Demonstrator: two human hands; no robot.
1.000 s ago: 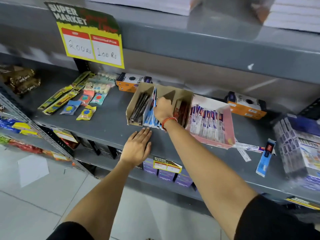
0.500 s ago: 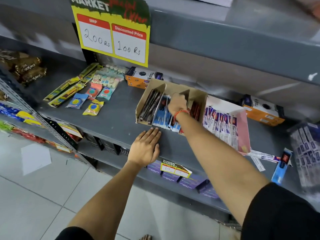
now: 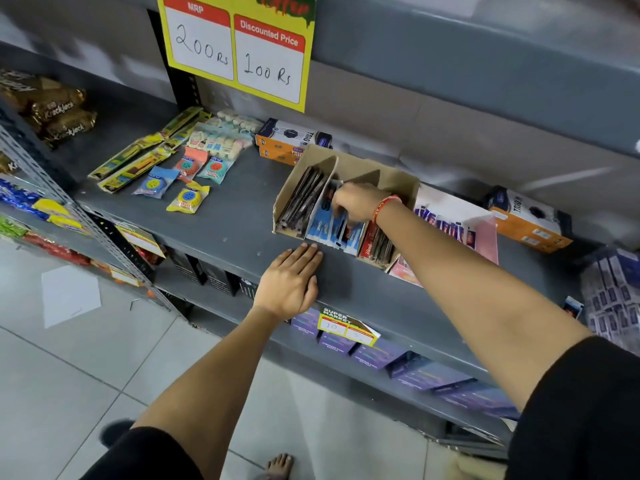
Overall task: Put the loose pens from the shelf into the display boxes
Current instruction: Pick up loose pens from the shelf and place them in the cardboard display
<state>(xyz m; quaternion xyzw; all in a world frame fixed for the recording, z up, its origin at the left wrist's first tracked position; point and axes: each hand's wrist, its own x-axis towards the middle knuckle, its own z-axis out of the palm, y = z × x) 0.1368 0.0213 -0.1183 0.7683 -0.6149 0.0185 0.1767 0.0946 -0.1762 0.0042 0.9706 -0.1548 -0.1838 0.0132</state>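
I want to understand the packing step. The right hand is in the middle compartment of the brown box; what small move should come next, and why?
Probably let go and withdraw: the right hand is down among the blue pen packs in the cardboard display box, while the left hand rests flat on the shelf, so it looks like placing.

Right hand [image 3: 358,204] covers the middle of the brown box [image 3: 398,183], hiding its fingertips and whatever they touch. Price sign [image 3: 239,50] cropped at top. Purple packs [image 3: 616,299] at right blurred, cut by the edge.
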